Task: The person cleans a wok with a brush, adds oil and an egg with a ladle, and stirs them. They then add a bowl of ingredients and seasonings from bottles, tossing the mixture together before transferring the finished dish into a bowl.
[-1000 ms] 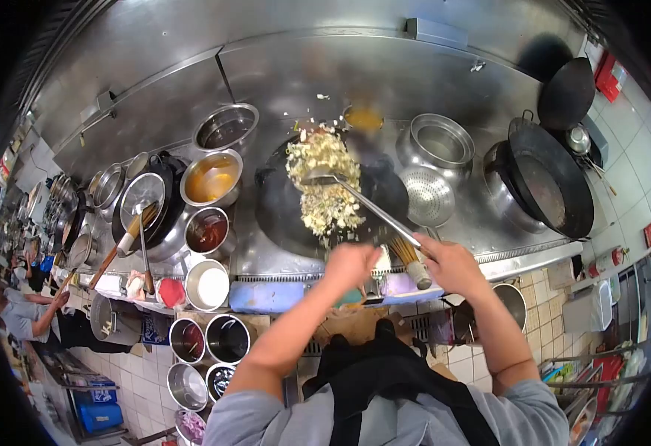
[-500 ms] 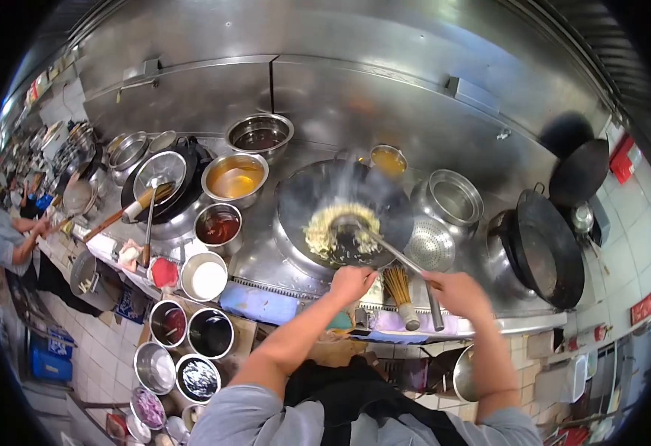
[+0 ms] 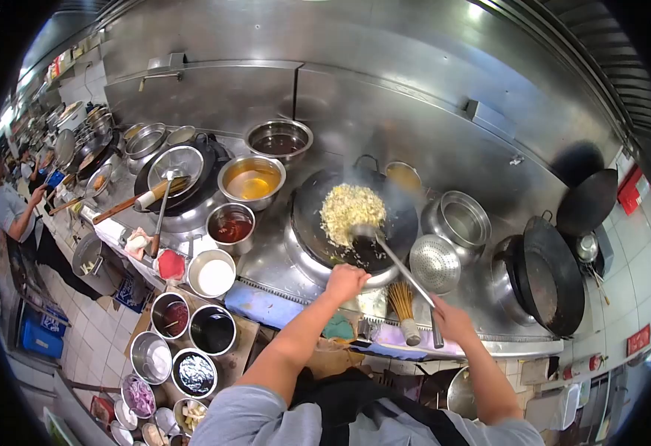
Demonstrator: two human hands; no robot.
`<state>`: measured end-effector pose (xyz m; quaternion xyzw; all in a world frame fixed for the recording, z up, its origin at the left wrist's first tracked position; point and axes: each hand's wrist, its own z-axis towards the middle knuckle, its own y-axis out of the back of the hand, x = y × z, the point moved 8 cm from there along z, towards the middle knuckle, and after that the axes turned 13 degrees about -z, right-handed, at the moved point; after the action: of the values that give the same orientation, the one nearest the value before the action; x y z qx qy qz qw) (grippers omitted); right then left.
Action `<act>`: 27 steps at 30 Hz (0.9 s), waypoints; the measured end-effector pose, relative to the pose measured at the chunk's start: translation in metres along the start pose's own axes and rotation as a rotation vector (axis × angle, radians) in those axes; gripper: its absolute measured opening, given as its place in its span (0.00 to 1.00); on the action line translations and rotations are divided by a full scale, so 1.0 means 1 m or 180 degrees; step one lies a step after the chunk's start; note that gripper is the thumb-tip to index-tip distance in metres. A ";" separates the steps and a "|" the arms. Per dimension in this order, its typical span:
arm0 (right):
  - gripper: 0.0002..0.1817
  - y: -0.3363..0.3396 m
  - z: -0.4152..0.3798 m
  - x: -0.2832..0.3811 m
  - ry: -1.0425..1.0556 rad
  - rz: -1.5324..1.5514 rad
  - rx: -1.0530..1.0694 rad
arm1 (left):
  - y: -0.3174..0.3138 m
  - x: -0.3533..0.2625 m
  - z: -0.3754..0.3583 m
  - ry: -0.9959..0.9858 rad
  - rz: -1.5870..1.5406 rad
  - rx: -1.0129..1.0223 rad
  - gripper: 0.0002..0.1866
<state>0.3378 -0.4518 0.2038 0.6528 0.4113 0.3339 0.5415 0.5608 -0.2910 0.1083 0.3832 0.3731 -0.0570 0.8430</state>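
My left hand [image 3: 347,282] is closed at the near rim of a black wok [image 3: 310,212]; the exact spot it grips is hidden under the fingers. In my closed right hand [image 3: 452,320] is the long handle of a metal ladle [image 3: 396,260]. The ladle's bowl touches the near side of a heap of pale yellow, rice-like food [image 3: 351,208] in the wok. A little steam rises there. Beside my right hand lie a bamboo brush [image 3: 402,305] and a perforated skimmer [image 3: 435,264].
Bowls of amber liquid [image 3: 252,182], red sauce [image 3: 230,226] and white contents [image 3: 212,275] stand to the left. Several more pots are below them. A metal pot [image 3: 463,219] and a second black wok [image 3: 553,282] stand to the right. Another person [image 3: 17,212] works at far left.
The food has gone from a ring around the ladle to a compact heap farther up the wok. The ladle has drawn back toward me. The camera view has shifted slightly.
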 end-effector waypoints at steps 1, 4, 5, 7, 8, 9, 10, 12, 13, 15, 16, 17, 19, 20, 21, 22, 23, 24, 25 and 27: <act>0.27 -0.012 0.036 -0.004 0.0193 0.0469 -0.0262 | -0.004 -0.003 -0.002 0.0006 -0.0029 0.0024 0.16; 0.26 -0.010 0.096 -0.011 0.0055 0.1427 -0.0458 | 0.008 -0.001 -0.005 0.0301 0.0433 -0.0243 0.15; 0.26 -0.021 0.100 -0.003 0.0082 0.1439 -0.0440 | 0.010 -0.005 -0.009 0.0328 0.0454 -0.0247 0.15; 0.27 -0.029 0.107 0.017 -0.0197 0.1146 -0.1219 | 0.017 -0.012 -0.009 0.0321 0.0587 -0.0310 0.15; 0.27 -0.049 0.113 0.041 -0.0580 0.1078 -0.0936 | 0.014 -0.009 -0.010 0.0402 0.0584 -0.0269 0.14; 0.28 -0.069 0.119 0.055 -0.0972 0.0997 -0.0655 | 0.014 -0.010 -0.011 0.0412 0.0584 -0.0267 0.14; 0.28 -0.125 0.153 0.047 -0.0729 0.1505 -0.0502 | 0.014 -0.010 -0.011 0.0466 0.0541 -0.0269 0.14; 0.29 -0.043 0.121 0.062 -0.0550 0.1865 -0.0016 | 0.016 -0.008 -0.009 0.0529 0.0513 -0.0260 0.14; 0.30 -0.019 0.107 0.074 -0.0385 0.2208 0.0476 | 0.017 -0.007 -0.009 0.0524 0.0502 -0.0317 0.13; 0.29 -0.012 0.107 0.059 0.0635 0.1169 -0.0871 | 0.015 -0.007 -0.011 0.0564 0.0459 -0.0335 0.12; 0.29 0.014 0.079 0.063 0.0547 0.1039 -0.0857 | 0.017 -0.008 -0.011 0.0603 0.0466 -0.0347 0.12; 0.29 0.029 0.062 0.067 0.0468 0.0906 -0.0845 | 0.018 -0.008 -0.011 0.0643 0.0476 -0.0367 0.12; 0.23 -0.008 0.058 0.059 0.0185 0.2033 -0.0238 | 0.018 -0.005 -0.011 0.0720 0.0507 -0.0318 0.12; 0.17 -0.057 0.062 0.068 -0.0009 0.4300 0.1026 | 0.018 -0.005 -0.011 0.0718 0.0526 -0.0303 0.12; 0.12 -0.090 0.060 0.088 -0.0278 0.6500 0.2408 | 0.017 -0.006 -0.012 0.0708 0.0540 -0.0277 0.12; 0.05 -0.118 0.077 0.092 -0.0697 0.6428 0.2403 | 0.018 -0.007 -0.012 0.0704 0.0540 -0.0275 0.13; 0.11 -0.141 0.090 0.097 -0.1168 0.7036 0.2672 | 0.017 -0.006 -0.012 0.0717 0.0517 -0.0240 0.13; 0.14 -0.121 0.105 0.095 -0.0953 0.5790 0.1775 | 0.016 -0.004 -0.010 0.0733 0.0521 -0.0198 0.12; 0.18 -0.086 0.112 0.095 -0.0736 0.4494 0.0969 | 0.015 -0.001 -0.009 0.0755 0.0524 -0.0153 0.12; 0.24 -0.047 0.110 0.082 -0.0094 0.2844 0.0331 | 0.010 -0.003 -0.010 0.1003 0.0362 0.0106 0.14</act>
<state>0.4621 -0.4220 0.1357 0.7974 0.0975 0.5045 0.3164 0.5571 -0.2774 0.1120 0.4219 0.4773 0.0455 0.7695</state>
